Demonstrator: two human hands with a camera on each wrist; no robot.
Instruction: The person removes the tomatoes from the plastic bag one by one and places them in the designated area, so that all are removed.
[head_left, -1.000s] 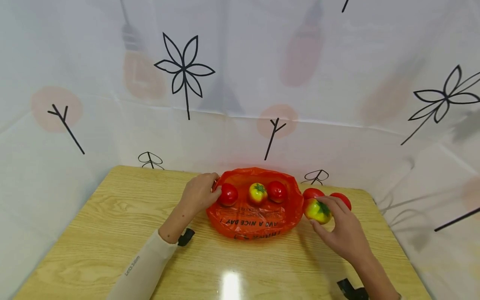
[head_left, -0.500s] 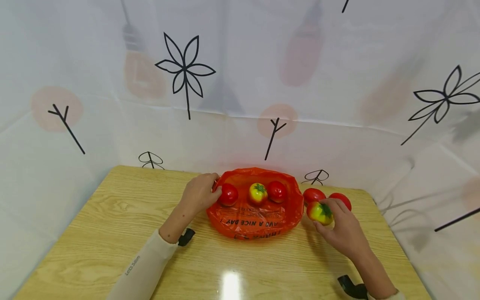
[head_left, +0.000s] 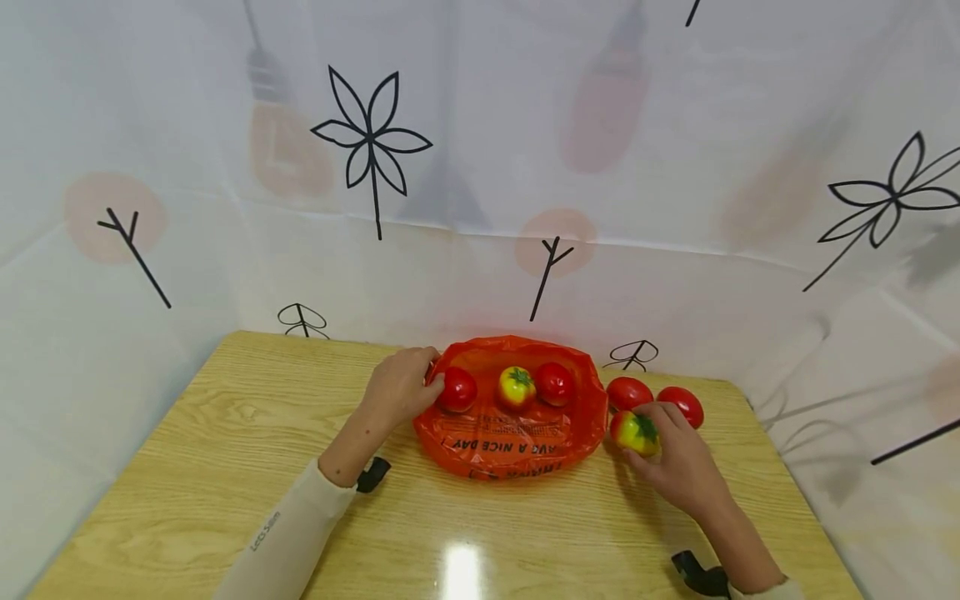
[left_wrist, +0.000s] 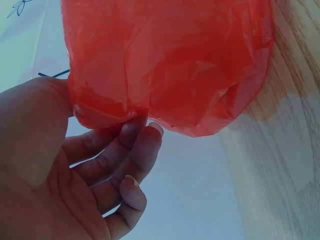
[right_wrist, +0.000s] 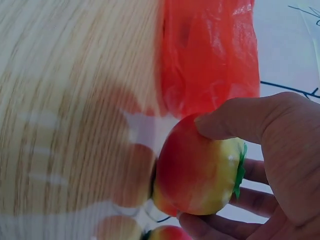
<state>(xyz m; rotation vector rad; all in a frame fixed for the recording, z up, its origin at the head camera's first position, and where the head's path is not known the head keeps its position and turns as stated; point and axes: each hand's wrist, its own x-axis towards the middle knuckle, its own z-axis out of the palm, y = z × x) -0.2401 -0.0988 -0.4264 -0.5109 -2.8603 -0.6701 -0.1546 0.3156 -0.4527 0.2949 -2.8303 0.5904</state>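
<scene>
Slightly lower and nearer the person than a second ago, the right hand (head_left: 682,458) has brought the fruit (head_left: 628,431) along in its fingers, and two red fruits, one (head_left: 629,393) and another (head_left: 680,406), now show more fully beyond the fingertips. Since half a second ago, hand and fruit have also shifted a touch toward the bag (head_left: 510,458). Meanwhile the left hand (head_left: 401,387) and the bag have stayed put.

On the right, the fingers pinch the fruit: thumb (right_wrist: 227,119) laid over one side, the other fingers curled behind and beneath. Red shades into yellow on its skin, and its green leaf (right_wrist: 241,167) faces the palm. It sits just beside the bag's rim; whether it touches the table (head_left: 187,467) under those fingers, I cannot tell.

Left fingers (left_wrist: 145,145) bend against the outside of the bag while the thumb tip shows at its inner side in the head view, pinching the edge between them. From that grip the bag spreads across toward the right hand, mouth open upward. Inside, a red fruit (head_left: 459,392) lies right by the left thumb; farther from it come a yellow fruit (head_left: 516,388) and a third red one (head_left: 555,384), close together.
</scene>
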